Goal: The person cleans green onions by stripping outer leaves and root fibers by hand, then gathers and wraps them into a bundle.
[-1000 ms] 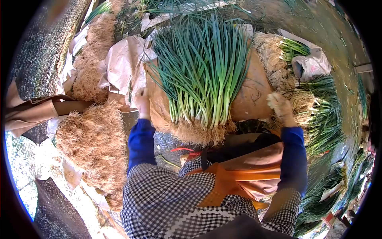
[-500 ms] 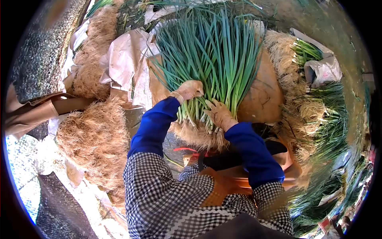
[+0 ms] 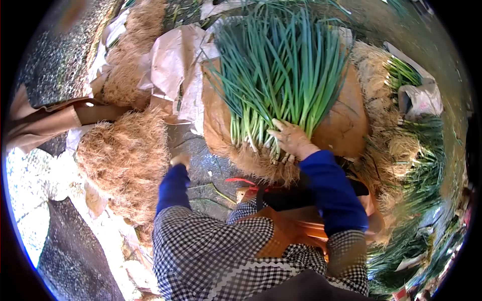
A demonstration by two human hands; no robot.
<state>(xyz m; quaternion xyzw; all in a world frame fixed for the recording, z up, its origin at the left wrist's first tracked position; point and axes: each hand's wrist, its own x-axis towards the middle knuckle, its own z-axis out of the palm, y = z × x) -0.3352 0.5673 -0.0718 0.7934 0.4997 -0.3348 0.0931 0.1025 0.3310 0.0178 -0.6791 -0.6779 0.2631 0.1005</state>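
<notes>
A broad bundle of green onions (image 3: 286, 75) lies in front of me, leaves pointing away and pale stems toward me. Its tan, hairy roots (image 3: 268, 165) hang at the near end. My right hand (image 3: 292, 138) rests on the stems at the right side, fingers stretched out over them. Away from the bundle, my left hand (image 3: 180, 160) is low beside the right edge of a large pile of rooted onions (image 3: 123, 165), of which mostly roots show. Its fingers are too small and blurred to read.
Brown sheeting (image 3: 344, 125) lies under the bundle, with pale wrapping (image 3: 175, 55) to its left. More root ends (image 3: 133, 55) are stacked at the far left. Along the right side run further onion bundles (image 3: 422, 165). An orange seat or tub edge (image 3: 301, 226) is close to my body.
My left hand has left the bundle's stems and moved down and left toward the root pile. My right hand stays on the stems. The whole view has shifted slightly.
</notes>
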